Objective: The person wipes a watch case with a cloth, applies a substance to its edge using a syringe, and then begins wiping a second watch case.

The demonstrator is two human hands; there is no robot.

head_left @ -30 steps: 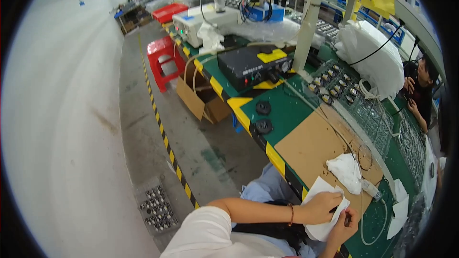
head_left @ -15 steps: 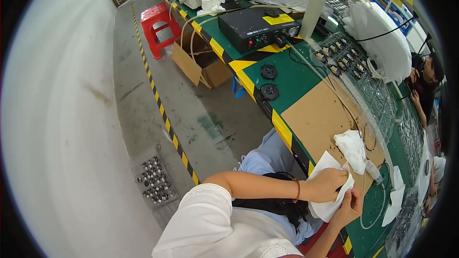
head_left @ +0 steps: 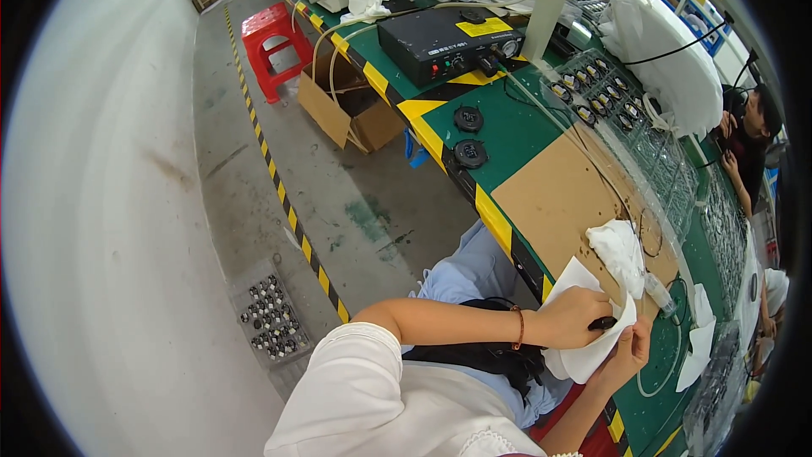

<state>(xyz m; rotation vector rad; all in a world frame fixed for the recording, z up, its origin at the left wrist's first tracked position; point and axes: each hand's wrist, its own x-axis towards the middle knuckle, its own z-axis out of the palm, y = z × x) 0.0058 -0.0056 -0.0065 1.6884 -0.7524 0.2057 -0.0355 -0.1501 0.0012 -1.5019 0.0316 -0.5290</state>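
My left hand (head_left: pixel 573 318), with a thin bracelet at the wrist, presses a white cloth (head_left: pixel 584 357) over the bench's near edge and pinches a small black part (head_left: pixel 602 322) against it. From below, my right hand (head_left: pixel 630 352) grips the same cloth at its lower right side. Both hands touch the cloth and are close together. A second crumpled white cloth (head_left: pixel 622 252) lies just beyond them on a brown cardboard sheet (head_left: pixel 558 195). A small clear bottle (head_left: pixel 658 294) lies beside it.
The green bench (head_left: pixel 507 123) has a yellow-black striped edge and carries two round black parts (head_left: pixel 469 152), a black control box (head_left: pixel 444 38) and clear trays of parts (head_left: pixel 609 101). Another person (head_left: pixel 748 140) sits at the far side. A cardboard box (head_left: pixel 347 110), a red stool (head_left: pixel 275 42) and a parts tray (head_left: pixel 266 322) stand on the floor.
The view has shifted slightly, bringing the bench nearer. My hands stay together on the white cloth with the small black part, with only small movement.
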